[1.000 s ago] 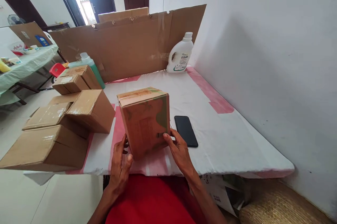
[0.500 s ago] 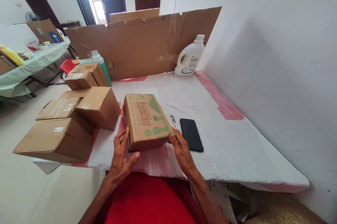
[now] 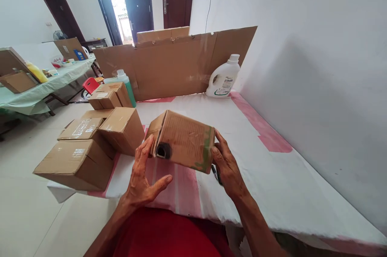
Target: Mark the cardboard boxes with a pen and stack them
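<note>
Between my hands a cardboard box (image 3: 187,140) with green printing is tipped, its line-printed side turned up toward me. A round black spot or hole (image 3: 163,150) marks that side's lower left corner. My right hand (image 3: 228,166) grips the right end, thumb on the near face and fingers at the far edge. Against the left end rest the fingertips of my left hand (image 3: 143,176); its thumb stands well apart from the cardboard. Below my right hand shows a small dark edge (image 3: 217,175), mostly hidden, where the pen and phone lay.
Several plain cardboard boxes (image 3: 87,164) stand at the table's left, with a bottle of green liquid (image 3: 130,90) behind. A white jug (image 3: 223,77) stands before an upright cardboard sheet (image 3: 172,69). The white wall (image 3: 326,79) bounds the right side of the cloth-covered table (image 3: 266,184).
The printed box has been tipped and turned, so a different side with the black spot now faces me. My right hand has moved up along its end and covers the phone.
</note>
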Motion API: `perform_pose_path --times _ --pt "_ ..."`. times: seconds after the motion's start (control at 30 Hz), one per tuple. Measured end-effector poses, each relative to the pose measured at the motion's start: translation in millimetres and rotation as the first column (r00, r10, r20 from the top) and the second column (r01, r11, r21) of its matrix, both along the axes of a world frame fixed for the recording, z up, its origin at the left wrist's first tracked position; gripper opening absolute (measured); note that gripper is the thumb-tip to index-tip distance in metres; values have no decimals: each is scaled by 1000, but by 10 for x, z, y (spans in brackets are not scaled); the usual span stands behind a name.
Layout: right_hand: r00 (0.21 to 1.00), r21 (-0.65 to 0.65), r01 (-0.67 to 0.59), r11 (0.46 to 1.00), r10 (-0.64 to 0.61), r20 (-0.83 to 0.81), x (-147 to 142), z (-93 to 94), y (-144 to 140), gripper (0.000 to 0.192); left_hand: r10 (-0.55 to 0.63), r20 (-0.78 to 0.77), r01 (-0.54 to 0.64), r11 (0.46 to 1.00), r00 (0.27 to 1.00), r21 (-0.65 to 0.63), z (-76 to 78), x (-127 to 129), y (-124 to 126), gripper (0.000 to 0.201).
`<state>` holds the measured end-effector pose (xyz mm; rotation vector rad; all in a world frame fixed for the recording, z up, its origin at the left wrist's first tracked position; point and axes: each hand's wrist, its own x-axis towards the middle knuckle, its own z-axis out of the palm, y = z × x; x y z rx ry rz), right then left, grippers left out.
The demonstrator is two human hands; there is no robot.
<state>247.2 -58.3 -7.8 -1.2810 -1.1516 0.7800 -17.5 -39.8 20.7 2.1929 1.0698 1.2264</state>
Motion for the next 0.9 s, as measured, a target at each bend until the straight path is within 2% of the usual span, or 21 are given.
perform_pose_path --times 0.1,0.17,0.3,0.4,0.53,0.67,0.77,0.83,0.9 --pt "980 -17 -164 986 161 -120 18 34 180 67 51 57 -50 999 997 -4 -22 27 170 93" --pt "975 -24 -181 983 176 -134 2 39 364 64 93 113 -89 995 989 -43 -32 53 273 88" --pt "948 48 -235 971 239 -210 -96 52 753 66 132 240 -96 983 962 -153 -13 148 466 75" --pt "957 15 -237 972 236 -170 -204 85 823 76 203 322 -138 967 925 -212 17 213 620 75" --pt "995 -9 -94 996 94 24 -445 132 449 89 247 379 -140 947 892 -288 95 212 785 80" --pt "988 9 -124 992 122 97 -787 151 -78 95 241 328 -120 930 914 -347 245 155 891 74" --pt "986 35 -119 992 114 119 -914 128 -324 98 213 301 -92 925 930 -369 349 136 955 64" --pt "989 59 -98 993 91 114 -839 101 -407 90 161 306 -37 926 938 -375 387 136 978 56" --pt "994 20 -21 1000 19 107 -622 61 -427 61 111 306 7 933 946 -360 396 139 964 53"
